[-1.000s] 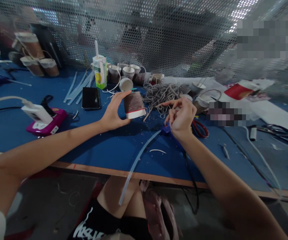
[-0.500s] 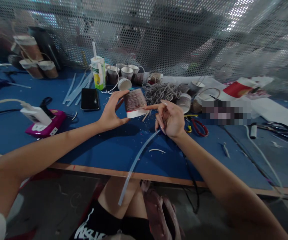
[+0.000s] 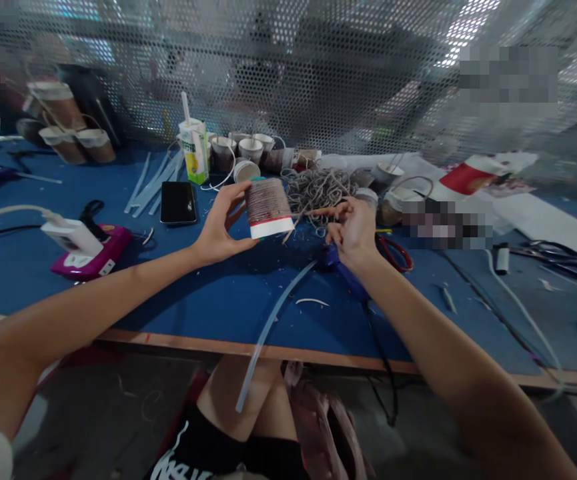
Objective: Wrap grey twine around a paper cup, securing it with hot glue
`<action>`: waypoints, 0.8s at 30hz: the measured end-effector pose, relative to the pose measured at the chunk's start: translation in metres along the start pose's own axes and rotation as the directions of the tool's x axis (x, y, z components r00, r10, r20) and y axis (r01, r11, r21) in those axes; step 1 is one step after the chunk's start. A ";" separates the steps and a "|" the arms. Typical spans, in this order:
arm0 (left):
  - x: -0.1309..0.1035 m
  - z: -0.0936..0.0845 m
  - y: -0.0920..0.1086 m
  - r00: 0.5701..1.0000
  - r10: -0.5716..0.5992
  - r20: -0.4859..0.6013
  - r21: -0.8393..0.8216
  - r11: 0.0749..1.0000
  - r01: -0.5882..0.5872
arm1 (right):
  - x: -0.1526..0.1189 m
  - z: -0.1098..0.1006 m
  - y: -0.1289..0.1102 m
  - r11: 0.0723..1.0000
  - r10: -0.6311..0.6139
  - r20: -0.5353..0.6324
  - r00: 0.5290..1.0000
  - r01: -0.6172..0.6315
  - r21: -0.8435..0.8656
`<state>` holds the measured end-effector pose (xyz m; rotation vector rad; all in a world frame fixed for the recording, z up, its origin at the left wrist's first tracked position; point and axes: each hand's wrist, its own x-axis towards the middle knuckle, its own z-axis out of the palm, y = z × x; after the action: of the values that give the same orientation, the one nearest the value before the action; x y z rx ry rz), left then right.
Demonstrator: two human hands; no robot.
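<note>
In my left hand [image 3: 223, 227] is an upside-down-looking paper cup [image 3: 271, 229], gripped between thumb and fingers. Brown-grey cord is wound around most of it, leaving a red line and a white band bare at the lower end. To its right is my right hand [image 3: 351, 230], fingers curled and the index finger pointing at the cup, a little apart from it. Whatever is between those fingers is too small to make out. Under this hand lies a blue glue gun [image 3: 343, 270], a long translucent glue stick [image 3: 273, 317] curving out past the table edge.
Behind the hands lies a heap of grey cord [image 3: 318, 190], with several cups [image 3: 251, 150] beyond. Left are a phone [image 3: 178, 203], a drink carton [image 3: 195, 152], loose glue sticks [image 3: 155, 180] and a purple power strip [image 3: 95, 253]. Red-handled pliers [image 3: 395, 255] and scissors [image 3: 563, 257] lie right.
My right hand has moved slightly right and up, its index finger leaving the cup and uncovering the glue gun. My left hand has tilted the cup a little.
</note>
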<state>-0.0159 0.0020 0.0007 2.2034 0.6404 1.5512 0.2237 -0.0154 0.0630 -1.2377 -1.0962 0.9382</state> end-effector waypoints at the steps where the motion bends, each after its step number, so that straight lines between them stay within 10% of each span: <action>1: 0.000 0.000 -0.001 1.000 0.015 -0.001 -0.013 1.000 -0.015 | 0.003 0.000 0.001 0.999 -0.047 -0.083 0.995 0.048 0.009; 4: 0.001 0.000 -0.005 0.998 0.068 0.005 -0.030 0.997 -0.068 | 0.000 0.002 -0.001 0.956 -0.267 -0.212 0.940 0.286 0.064; 7: 0.001 0.000 -0.007 0.997 0.074 0.002 -0.024 0.997 -0.074 | -0.015 0.007 -0.008 0.887 -0.423 -0.042 0.905 0.423 0.184; 12: -0.001 0.001 -0.006 0.998 0.067 -0.007 -0.008 0.998 -0.067 | -0.038 0.013 -0.015 0.938 -0.327 0.448 0.832 0.228 0.261; 15: -0.001 0.001 -0.002 0.998 0.061 0.002 -0.009 0.998 -0.061 | -0.039 0.015 -0.015 0.969 -0.214 0.535 0.817 0.110 0.220; 21: 0.002 -0.001 0.002 0.997 0.078 0.017 -0.035 0.996 -0.077 | -0.019 0.013 -0.009 0.994 0.028 0.258 0.966 -0.055 0.097; 24: 0.002 0.000 -0.001 0.995 0.103 0.006 -0.053 0.993 -0.102 | -0.011 0.008 -0.004 0.999 -0.038 0.040 0.998 0.039 -0.027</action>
<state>-0.0156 0.0034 0.0016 2.2347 0.4852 1.5880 0.2136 -0.0246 0.0660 -1.2212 -1.1643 0.9245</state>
